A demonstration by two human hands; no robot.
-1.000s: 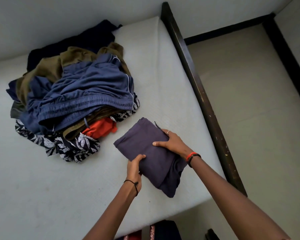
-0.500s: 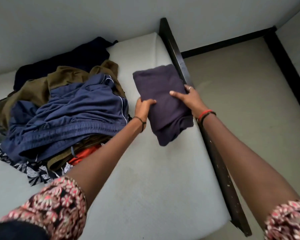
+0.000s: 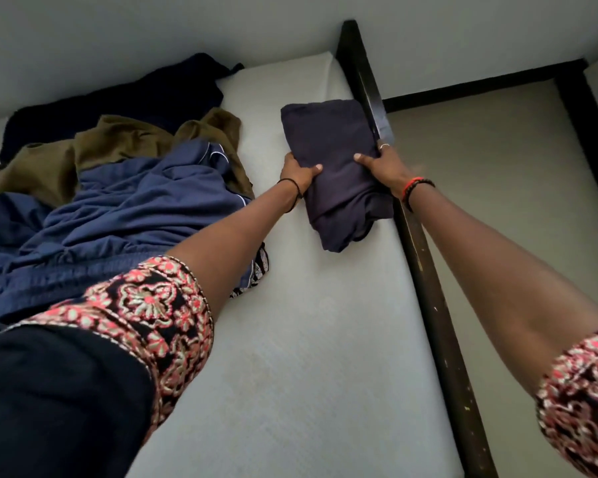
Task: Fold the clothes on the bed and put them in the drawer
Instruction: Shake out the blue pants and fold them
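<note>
Folded purple garment [image 3: 332, 160], soft, light and likely to unfold. Left hand [image 3: 299, 170] and right hand [image 3: 382, 163] clasp its opposite side edges, the best hold.

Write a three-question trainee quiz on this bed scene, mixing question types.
1. True or false: both hands grip the folded dark purple garment.
2. The garment lies: A) on the heap of unfolded clothes B) on the white mattress beside the dark wooden bed rail C) on the floor.
3. Which hand wears a ring?

Key: 1 true, left hand and right hand; 2 B; 3 right.
</note>
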